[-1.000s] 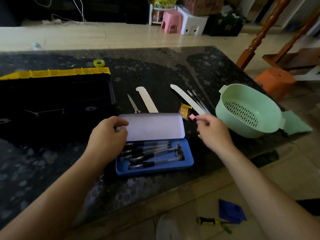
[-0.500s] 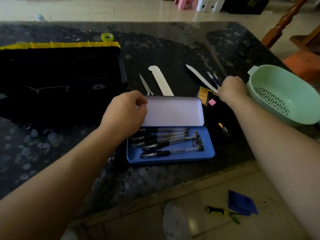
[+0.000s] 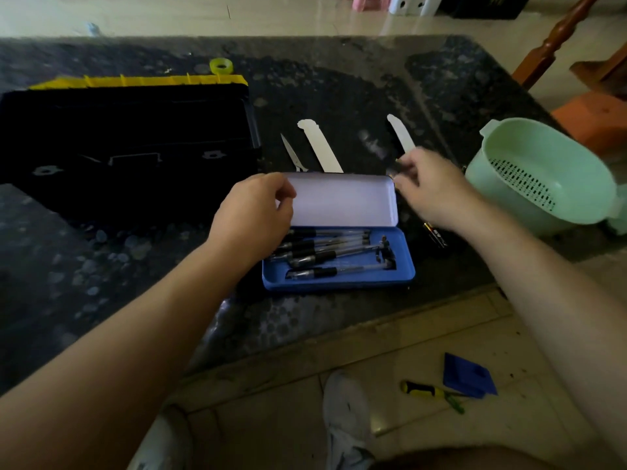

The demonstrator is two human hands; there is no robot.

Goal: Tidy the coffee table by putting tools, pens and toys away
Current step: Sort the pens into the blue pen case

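Surveying the coffee table from its left end, I note a black toolbox with a yellow back edge lying open, and a roll of yellow tape just behind its far right corner. Right of the toolbox lie a small pair of scissors and a white strip, side by side, near but apart.

My left hand sits over the left end of the blue pencil case, fingers curled against the edge of its raised white lid. I cannot tell whether they clamp the lid or merely touch it. The case stands open near the table's front edge, with several black-gripped pens lying lengthwise in its tray.

My right hand is at the lid's far right corner, fingers drawn in. It is blurred, so I cannot tell whether it pinches anything. A second white strip runs out from behind it. A battery lies on the table under that wrist, just right of the case. Further right stands a pale green colander.

On the floor below: a yellow-handled screwdriver touching a blue plastic piece.
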